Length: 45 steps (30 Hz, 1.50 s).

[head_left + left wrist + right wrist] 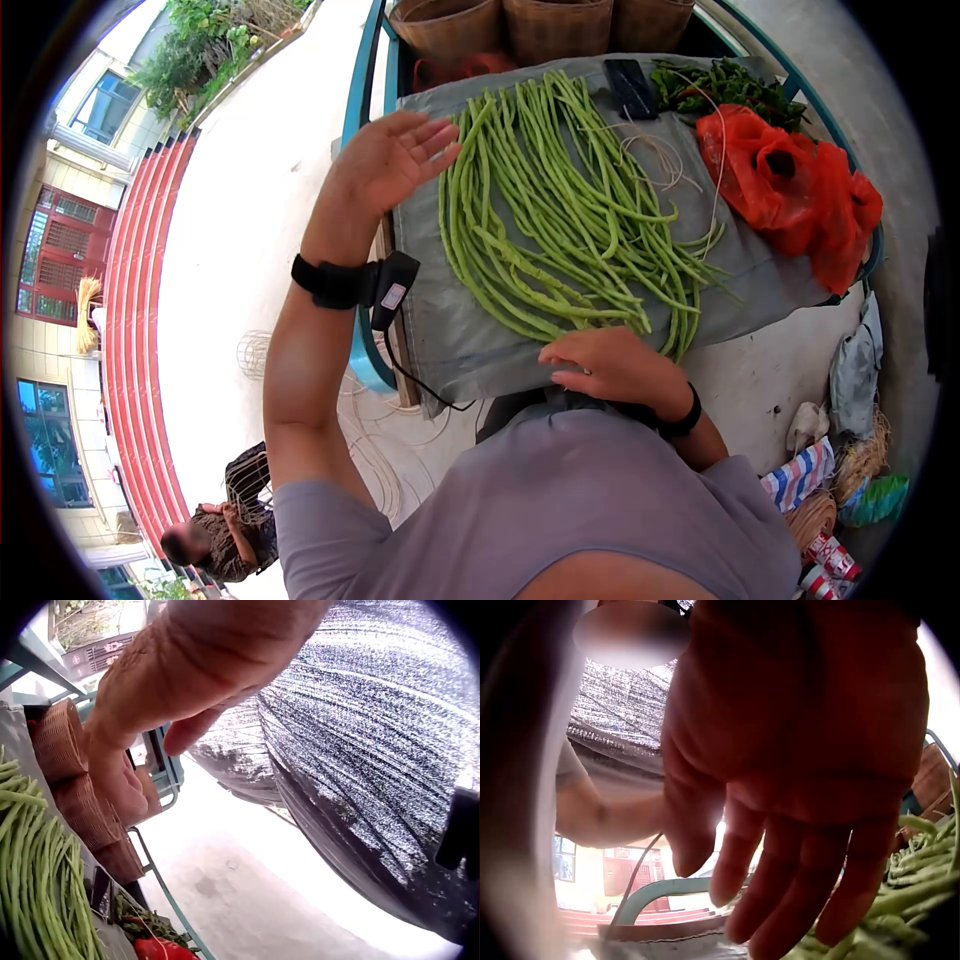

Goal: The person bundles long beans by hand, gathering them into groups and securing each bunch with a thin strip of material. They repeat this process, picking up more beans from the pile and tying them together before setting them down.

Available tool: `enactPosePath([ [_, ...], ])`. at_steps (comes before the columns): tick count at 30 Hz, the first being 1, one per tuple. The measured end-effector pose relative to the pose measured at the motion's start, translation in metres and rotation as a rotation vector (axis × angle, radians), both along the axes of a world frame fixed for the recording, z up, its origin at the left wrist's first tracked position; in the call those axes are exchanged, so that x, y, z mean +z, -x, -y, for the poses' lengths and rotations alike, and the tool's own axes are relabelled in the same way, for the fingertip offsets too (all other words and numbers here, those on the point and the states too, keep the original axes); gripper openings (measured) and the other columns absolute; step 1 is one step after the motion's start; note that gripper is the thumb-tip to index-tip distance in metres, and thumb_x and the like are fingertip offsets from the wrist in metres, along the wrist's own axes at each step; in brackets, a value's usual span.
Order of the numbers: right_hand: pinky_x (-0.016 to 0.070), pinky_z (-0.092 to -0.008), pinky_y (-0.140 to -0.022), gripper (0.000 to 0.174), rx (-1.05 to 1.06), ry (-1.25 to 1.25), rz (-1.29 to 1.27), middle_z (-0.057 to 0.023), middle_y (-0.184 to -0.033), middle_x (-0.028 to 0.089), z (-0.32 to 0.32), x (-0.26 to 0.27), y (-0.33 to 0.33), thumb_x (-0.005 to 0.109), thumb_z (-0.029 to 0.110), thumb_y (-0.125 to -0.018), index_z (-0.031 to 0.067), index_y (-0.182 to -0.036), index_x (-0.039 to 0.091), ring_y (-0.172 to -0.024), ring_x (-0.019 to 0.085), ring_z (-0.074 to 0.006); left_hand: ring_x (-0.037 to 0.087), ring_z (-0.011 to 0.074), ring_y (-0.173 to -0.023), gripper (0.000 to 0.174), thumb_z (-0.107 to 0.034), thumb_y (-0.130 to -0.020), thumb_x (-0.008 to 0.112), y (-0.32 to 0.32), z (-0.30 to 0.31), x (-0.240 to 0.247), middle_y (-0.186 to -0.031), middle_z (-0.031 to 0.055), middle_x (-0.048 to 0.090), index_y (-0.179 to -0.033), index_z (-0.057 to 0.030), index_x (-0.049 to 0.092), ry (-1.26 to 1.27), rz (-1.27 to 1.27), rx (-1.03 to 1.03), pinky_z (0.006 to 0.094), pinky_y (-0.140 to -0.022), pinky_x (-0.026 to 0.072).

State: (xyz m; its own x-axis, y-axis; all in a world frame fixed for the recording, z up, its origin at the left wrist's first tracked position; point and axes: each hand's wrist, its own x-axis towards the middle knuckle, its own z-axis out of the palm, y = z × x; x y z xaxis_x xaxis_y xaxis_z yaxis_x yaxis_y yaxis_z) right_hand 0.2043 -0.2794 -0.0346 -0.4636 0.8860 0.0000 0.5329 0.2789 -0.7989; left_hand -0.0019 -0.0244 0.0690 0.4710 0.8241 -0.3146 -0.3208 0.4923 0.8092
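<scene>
A large bunch of long green beans (555, 200) lies spread over a grey cloth (440, 365) on a cart. At the left edge of the bunch, my left hand (390, 165) is raised with its fingers loosely extended and nothing in them; the left wrist view shows the same hand (180, 682) above the level of the beans (37, 877). My right hand (625, 368) is at the near ends of the beans, close in front of my body. Its fingers (776, 877) hang down, slightly bent and holding nothing, with beans (922, 877) beside them in the right wrist view.
Woven baskets (555, 28) stand at the back of the cart. A dark phone (630, 88), green peppers (735, 90), loose string (655, 160) and a red plastic bag (790, 190) lie beyond the beans. The teal cart frame (368, 75) borders the cloth. Another person (240, 530) sits at lower left.
</scene>
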Motion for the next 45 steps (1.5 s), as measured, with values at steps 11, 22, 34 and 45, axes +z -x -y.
enactPosePath([
  [11,0.0442,-0.0414,-0.084,0.024,-0.399,-0.156,0.226,-0.0116,-0.101,0.061,0.023,-0.055,0.024,0.064,0.012,-0.077,0.0054,-0.100,0.063,-0.098,0.055,-0.0315,0.045,0.0346,-0.119,0.041,-0.004,-0.092,0.048,0.004,-0.035,0.003,-0.126,0.0200,0.040,-0.128,0.0080,0.031,0.095,0.306,0.048,0.0532,-0.102,0.0428],
  [22,0.0482,-0.0410,-0.073,0.020,-0.577,-0.094,0.506,-0.0122,-0.092,0.065,-0.003,-0.005,0.093,0.063,0.015,-0.080,0.0060,-0.099,0.063,-0.085,0.062,-0.0319,0.048,0.0344,-0.114,0.035,-0.012,-0.086,0.055,0.015,-0.134,-0.118,-0.119,0.0164,0.048,-0.117,-0.0004,0.045,0.488,0.150,0.240,0.0505,-0.097,0.0379],
  [34,0.0484,-0.0426,-0.065,0.023,-0.726,-0.386,0.601,-0.0127,-0.085,0.065,-0.241,-0.027,0.131,0.059,0.029,-0.082,0.0076,-0.088,0.064,-0.078,0.064,-0.0319,0.040,0.0209,-0.059,0.009,-0.009,-0.082,0.053,0.024,-0.139,-0.140,-0.069,0.0050,0.040,-0.081,-0.0073,0.044,0.378,0.044,0.342,0.0385,-0.053,0.0325],
  [45,0.0475,-0.0490,-0.078,0.045,-0.860,-0.051,0.518,-0.0210,-0.095,0.065,-0.292,-0.075,0.113,0.061,0.040,-0.077,0.0012,-0.099,0.060,-0.091,0.063,-0.0374,0.057,0.0246,-0.073,0.012,-0.015,-0.082,0.055,0.038,-0.144,-0.142,-0.083,0.0088,0.059,-0.092,-0.0067,0.054,0.352,0.060,0.336,0.0392,-0.064,0.0454],
])
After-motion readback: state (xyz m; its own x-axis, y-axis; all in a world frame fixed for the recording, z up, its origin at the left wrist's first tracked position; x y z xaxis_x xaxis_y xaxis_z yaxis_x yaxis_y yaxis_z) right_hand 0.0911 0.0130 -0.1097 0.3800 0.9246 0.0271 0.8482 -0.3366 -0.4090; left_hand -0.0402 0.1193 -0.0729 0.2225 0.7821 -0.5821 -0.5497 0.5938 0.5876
